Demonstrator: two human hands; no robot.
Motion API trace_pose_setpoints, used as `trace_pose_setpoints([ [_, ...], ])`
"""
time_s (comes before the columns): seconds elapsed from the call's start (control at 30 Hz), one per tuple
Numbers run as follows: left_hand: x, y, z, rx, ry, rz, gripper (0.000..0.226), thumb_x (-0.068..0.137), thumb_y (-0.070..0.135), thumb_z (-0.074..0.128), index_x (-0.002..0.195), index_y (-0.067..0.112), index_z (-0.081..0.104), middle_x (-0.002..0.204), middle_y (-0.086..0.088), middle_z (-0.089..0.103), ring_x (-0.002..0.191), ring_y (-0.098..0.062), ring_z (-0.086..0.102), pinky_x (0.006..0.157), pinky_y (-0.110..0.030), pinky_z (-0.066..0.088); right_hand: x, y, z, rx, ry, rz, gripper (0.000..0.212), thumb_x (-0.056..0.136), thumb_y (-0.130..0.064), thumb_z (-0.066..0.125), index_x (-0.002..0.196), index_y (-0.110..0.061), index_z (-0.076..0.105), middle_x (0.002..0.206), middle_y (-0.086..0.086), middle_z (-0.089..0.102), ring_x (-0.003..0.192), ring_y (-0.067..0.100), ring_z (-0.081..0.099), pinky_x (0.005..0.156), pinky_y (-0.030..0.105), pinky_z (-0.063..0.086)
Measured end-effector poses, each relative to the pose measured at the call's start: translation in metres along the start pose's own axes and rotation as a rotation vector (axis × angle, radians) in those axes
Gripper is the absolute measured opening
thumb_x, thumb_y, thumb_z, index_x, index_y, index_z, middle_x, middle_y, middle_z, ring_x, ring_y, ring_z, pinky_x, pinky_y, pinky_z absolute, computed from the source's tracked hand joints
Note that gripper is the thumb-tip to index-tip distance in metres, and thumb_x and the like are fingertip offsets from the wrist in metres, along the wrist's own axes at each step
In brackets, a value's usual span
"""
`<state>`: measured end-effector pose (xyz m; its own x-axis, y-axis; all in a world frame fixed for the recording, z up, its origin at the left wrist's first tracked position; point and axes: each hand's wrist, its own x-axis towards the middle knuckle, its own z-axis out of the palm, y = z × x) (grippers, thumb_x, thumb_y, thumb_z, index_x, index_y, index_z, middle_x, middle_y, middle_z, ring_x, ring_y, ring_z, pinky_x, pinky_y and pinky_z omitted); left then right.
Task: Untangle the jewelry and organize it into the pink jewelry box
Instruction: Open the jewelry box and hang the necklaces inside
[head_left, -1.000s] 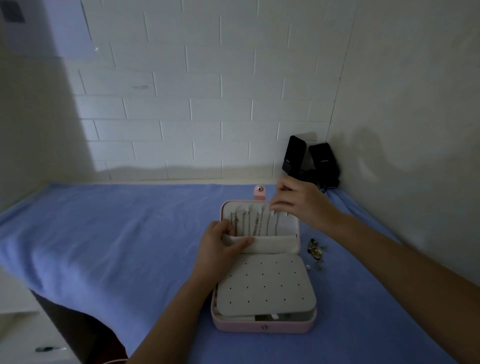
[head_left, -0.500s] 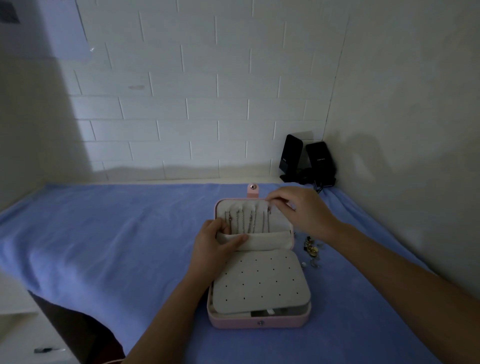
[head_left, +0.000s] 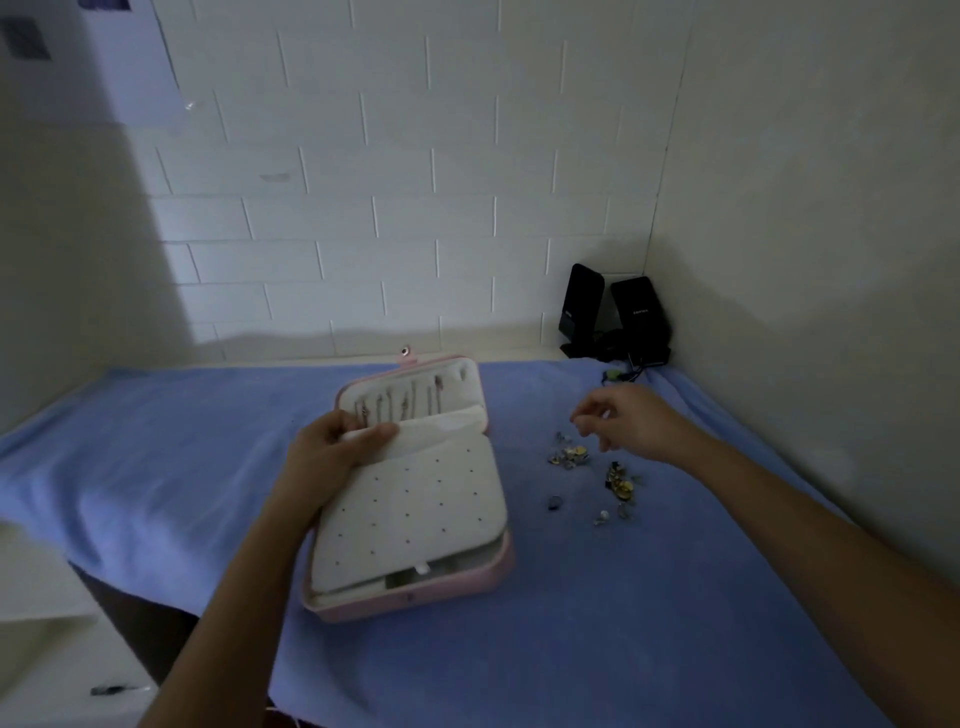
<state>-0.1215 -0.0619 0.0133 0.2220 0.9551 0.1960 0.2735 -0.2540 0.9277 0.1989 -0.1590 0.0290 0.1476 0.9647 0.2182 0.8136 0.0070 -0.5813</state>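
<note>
Our left hand (head_left: 332, 452) grips the cream pocket flap (head_left: 436, 431) at the left edge of the open lid, thumb on top of the fabric and fingers curled behind it. The pink jewelry box (head_left: 415, 597) lies open directly under and to the right of this hand, on the blue cloth (head_left: 156, 467). Several chains (head_left: 405, 405) hang in a row in the lid, just beyond the thumb. The perforated white panel (head_left: 415, 504) covers the near half of the box.

Our right hand (head_left: 628, 423) hovers to the right of the box, apart from it, fingers loosely curled. We cannot tell whether the fingertips pinch a small piece. The loose jewelry (head_left: 569, 456) lies scattered on the cloth just below and nearer than this hand, between the hand and the box. Two black speakers (head_left: 613, 317) stand in the far right corner.
</note>
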Motion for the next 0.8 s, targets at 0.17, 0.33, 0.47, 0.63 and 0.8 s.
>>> trace_pose_setpoints([
  [0.17,-0.002,-0.015,-0.040,0.108,-0.084,-0.113,0.034,0.078,0.046,0.069,0.084,0.013,0.066,0.076,-0.005,0.073,0.072,-0.025,0.070,0.065,-0.033,0.053,0.008,0.001,0.010,-0.134,-0.153,0.059,0.011,0.091,-0.020,0.061,0.096,-0.013,0.069,0.085,-0.005,0.066,0.075,0.010,0.061,0.067,0.018,0.046],
  [0.33,-0.005,-0.025,-0.059,0.164,-0.089,-0.128,0.033,0.077,0.049,0.070,0.070,0.018,0.060,0.072,-0.005,0.071,0.068,-0.024,0.068,0.065,-0.031,0.051,0.014,-0.008,0.019,-0.208,-0.142,0.075,0.021,0.093,-0.013,0.056,0.112,-0.013,0.066,0.115,0.003,0.065,0.101,0.017,0.060,0.076,0.019,0.041],
  [0.47,-0.005,-0.027,-0.070,0.189,-0.072,-0.144,0.034,0.078,0.046,0.069,0.073,0.013,0.063,0.072,-0.006,0.071,0.067,-0.023,0.067,0.062,-0.030,0.049,0.016,-0.031,0.042,-0.141,-0.153,-0.040,0.025,0.095,-0.009,0.051,0.115,-0.015,0.066,0.120,0.003,0.065,0.105,0.017,0.060,0.083,0.019,0.044],
  [0.63,-0.004,-0.033,-0.091,0.191,-0.037,-0.174,0.031,0.078,0.045,0.070,0.069,0.016,0.063,0.068,-0.005,0.071,0.066,-0.024,0.066,0.061,-0.029,0.048,0.035,-0.063,0.079,-0.128,-0.241,-0.075,0.031,0.095,-0.009,0.049,0.124,-0.012,0.059,0.130,0.004,0.058,0.116,0.017,0.053,0.087,0.015,0.036],
  [0.8,-0.008,-0.044,-0.111,0.215,-0.005,-0.214,0.030,0.080,0.044,0.068,0.084,0.014,0.070,0.075,-0.004,0.072,0.071,-0.020,0.067,0.060,-0.027,0.047,0.059,-0.079,0.104,-0.221,-0.365,-0.043,0.046,0.096,-0.013,0.048,0.142,-0.010,0.039,0.149,0.006,0.037,0.133,0.022,0.038,0.104,0.025,0.028],
])
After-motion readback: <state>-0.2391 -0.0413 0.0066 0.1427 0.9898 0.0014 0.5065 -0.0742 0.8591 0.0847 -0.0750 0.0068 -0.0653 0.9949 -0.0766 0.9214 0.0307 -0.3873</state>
